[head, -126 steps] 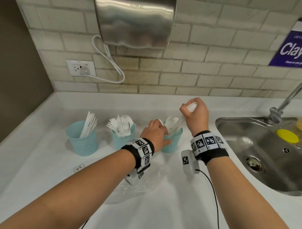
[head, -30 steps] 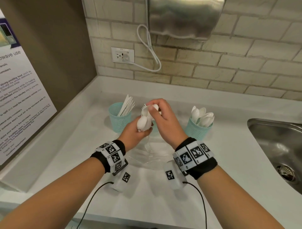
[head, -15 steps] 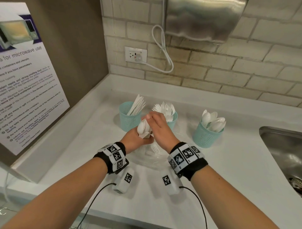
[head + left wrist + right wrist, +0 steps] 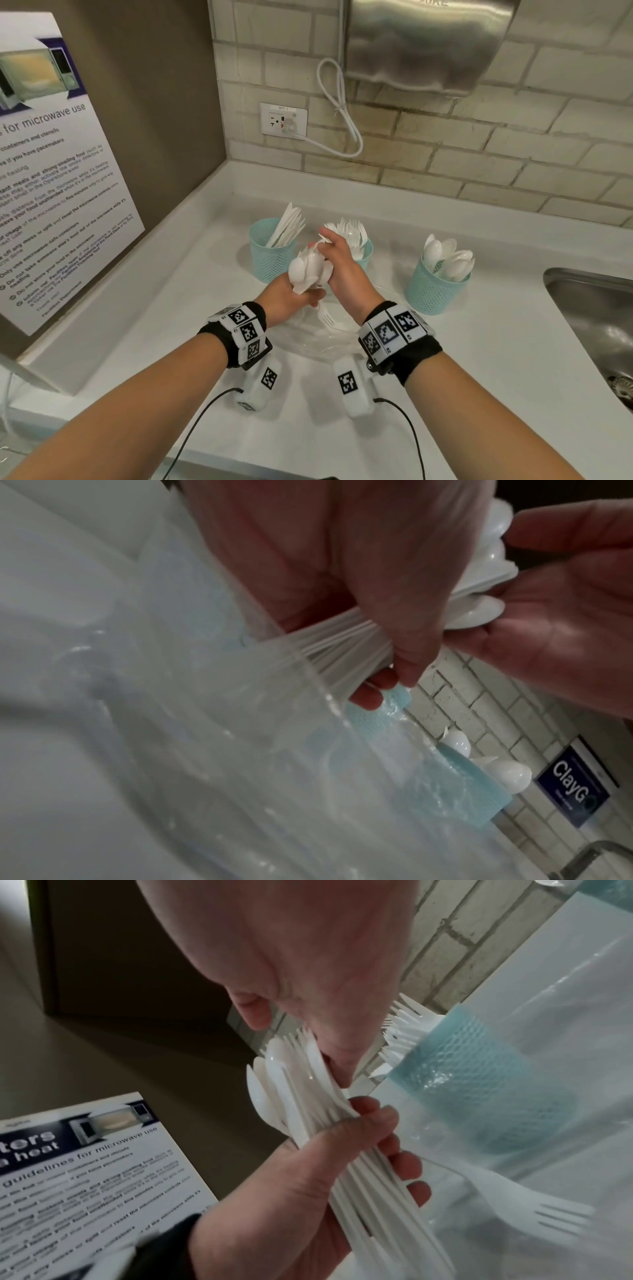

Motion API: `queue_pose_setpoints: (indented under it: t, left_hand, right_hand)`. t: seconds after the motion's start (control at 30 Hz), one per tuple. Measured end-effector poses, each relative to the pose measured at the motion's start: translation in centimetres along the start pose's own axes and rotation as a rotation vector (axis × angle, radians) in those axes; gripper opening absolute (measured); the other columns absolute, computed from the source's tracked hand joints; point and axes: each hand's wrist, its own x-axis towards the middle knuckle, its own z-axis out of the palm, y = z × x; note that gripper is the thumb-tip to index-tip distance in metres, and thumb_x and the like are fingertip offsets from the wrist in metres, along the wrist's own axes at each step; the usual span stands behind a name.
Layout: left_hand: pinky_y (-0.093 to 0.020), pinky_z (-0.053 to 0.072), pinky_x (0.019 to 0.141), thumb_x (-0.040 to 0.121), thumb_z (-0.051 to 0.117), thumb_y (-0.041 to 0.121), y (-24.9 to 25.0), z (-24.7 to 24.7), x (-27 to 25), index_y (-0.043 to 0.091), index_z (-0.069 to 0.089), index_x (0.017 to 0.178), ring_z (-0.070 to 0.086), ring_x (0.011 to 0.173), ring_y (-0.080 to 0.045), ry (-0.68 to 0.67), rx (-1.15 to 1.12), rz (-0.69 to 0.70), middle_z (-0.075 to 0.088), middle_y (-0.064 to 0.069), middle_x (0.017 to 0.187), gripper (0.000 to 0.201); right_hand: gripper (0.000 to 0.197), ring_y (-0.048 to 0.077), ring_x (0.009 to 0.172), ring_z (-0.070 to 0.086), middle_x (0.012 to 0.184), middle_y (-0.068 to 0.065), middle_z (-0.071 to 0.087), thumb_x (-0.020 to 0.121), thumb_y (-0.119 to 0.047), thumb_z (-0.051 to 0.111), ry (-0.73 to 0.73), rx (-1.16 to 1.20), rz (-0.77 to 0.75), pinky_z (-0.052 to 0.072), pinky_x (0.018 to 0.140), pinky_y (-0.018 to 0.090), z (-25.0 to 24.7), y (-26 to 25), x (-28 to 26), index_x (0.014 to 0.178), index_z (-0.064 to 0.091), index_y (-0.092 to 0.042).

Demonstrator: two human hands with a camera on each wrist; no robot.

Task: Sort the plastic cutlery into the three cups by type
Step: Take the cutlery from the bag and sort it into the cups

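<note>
Three teal mesh cups stand in a row: the knife cup [image 4: 270, 255] on the left, the fork cup [image 4: 365, 251] in the middle, the spoon cup [image 4: 432, 291] on the right. My left hand [image 4: 301, 294] grips a bundle of mixed white cutlery [image 4: 308, 270] by the handles, heads up, in front of the fork cup. My right hand [image 4: 325, 246] pinches one white piece at the top of the cutlery bundle [image 4: 301, 1096]; I cannot tell its type. A loose fork [image 4: 327, 320] lies on the clear plastic bag [image 4: 318, 346] below my hands.
A steel sink [image 4: 592, 318] is sunk into the counter at the right. A microwave notice [image 4: 51, 178] leans on the left wall. A wall socket [image 4: 283, 119] with a white cord and a steel dispenser [image 4: 421, 44] are on the brick wall behind.
About four seconds ago my right hand was at the spoon cup; it has come back to the bundle. Over the last second both hands stay together while my view turns left.
</note>
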Motion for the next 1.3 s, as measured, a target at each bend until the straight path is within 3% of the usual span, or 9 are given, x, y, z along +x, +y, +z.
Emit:
queue_pose_setpoints:
  t: [0.13,0.23,0.33,0.5,0.6,0.77,0.93,1.07,1.3]
  left_hand:
    - [-0.038,0.052,0.088,0.08,0.073,0.027,0.0,-0.1,0.0,0.022,0.065,0.096,0.068,0.089,-0.018,0.032,0.025,-0.025,0.072,-0.001,0.088,0.018]
    - [-0.035,0.05,0.089,0.08,0.072,0.025,-0.1,0.0,0.0,0.022,0.063,0.106,0.064,0.097,-0.017,-0.015,0.187,-0.095,0.07,0.0,0.102,0.027]
    - [-0.03,0.048,0.083,0.084,0.067,0.024,0.7,0.0,-0.3,0.015,0.068,0.096,0.066,0.089,-0.016,-0.061,0.156,-0.104,0.072,0.0,0.089,0.015]
    - [-0.031,0.05,0.07,0.086,0.061,0.012,3.0,-0.4,-0.5,0.021,0.063,0.094,0.058,0.062,-0.016,0.016,0.011,0.001,0.062,-0.003,0.074,0.012]
    - [-0.029,0.049,0.061,0.085,0.064,0.007,4.2,-0.6,-0.6,0.02,0.064,0.088,0.05,0.052,-0.012,0.075,-0.102,0.038,0.056,-0.001,0.068,0.014]
    - [-0.03,0.052,0.059,0.086,0.063,0.004,5.0,-0.7,-0.6,0.017,0.068,0.093,0.042,0.045,-0.012,0.035,-0.198,0.071,0.048,-0.007,0.057,0.016]
    - [-0.027,0.05,0.055,0.085,0.059,-0.002,5.0,-1.4,-0.6,-0.005,0.064,0.104,0.044,0.046,-0.016,0.05,-0.226,-0.004,0.051,-0.004,0.054,0.02]
    - [-0.033,0.051,0.059,0.088,0.057,-0.002,5.8,-1.7,-1.1,0.01,0.065,0.087,0.046,0.044,-0.015,0.042,-0.333,-0.012,0.056,-0.009,0.06,0.014]
    - [-0.03,0.057,0.064,0.093,0.057,0.013,6.7,-2.1,-1.5,0.019,0.064,0.108,0.061,0.058,-0.02,0.055,-0.387,0.059,0.074,-0.01,0.085,0.017]
  right_hand:
    - [0.039,0.021,0.135,0.038,0.145,0.007,0.041,0.096,-0.02,0.036,-0.028,-0.014,0.002,0.031,0.114,0.04,0.0,-0.2,0.2,0.134,0.04,-0.027]
    - [0.048,0.019,0.14,0.032,0.15,0.002,0.034,0.095,-0.045,0.039,-0.078,-0.092,0.054,0.024,0.118,0.043,0.0,0.8,0.2,0.14,0.032,-0.032]
    - [0.041,0.019,0.136,0.037,0.146,0.002,0.038,0.097,-0.048,0.036,-0.068,-0.093,0.037,0.03,0.115,0.042,-0.3,0.8,0.2,0.136,0.034,-0.035]
    - [0.031,0.023,0.085,0.053,0.097,0.013,0.058,0.098,-0.015,0.033,0.052,0.125,-0.062,0.044,0.069,0.03,-1.1,-2.1,0.3,0.12,0.053,-0.023]
    - [0.038,0.02,0.069,0.055,0.082,0.007,0.066,0.089,0.001,0.036,0.019,0.107,-0.12,0.044,0.061,0.028,-1.4,-3.5,0.4,0.107,0.066,-0.015]
    - [0.03,0.027,0.079,0.054,0.083,0.01,0.067,0.086,0.0,0.047,-0.018,0.097,-0.131,0.042,0.066,0.03,-1.4,-4.0,0.6,0.094,0.072,-0.014]
    - [0.027,0.013,0.074,0.062,0.092,0.007,0.066,0.093,-0.006,0.052,-0.053,0.009,-0.188,0.048,0.063,0.018,-1.5,-4.1,0.7,0.116,0.065,-0.007]
    - [0.028,0.0,0.064,0.061,0.093,0.005,0.058,0.095,-0.01,0.052,-0.026,-0.049,-0.228,0.048,0.06,0.013,-1.2,-4.1,1.1,0.121,0.056,0.0]
    - [0.02,0.005,0.062,0.06,0.082,0.003,0.06,0.096,-0.019,0.052,0.117,-0.129,-0.25,0.047,0.059,0.017,-0.3,-4.8,2.3,0.11,0.052,-0.005]
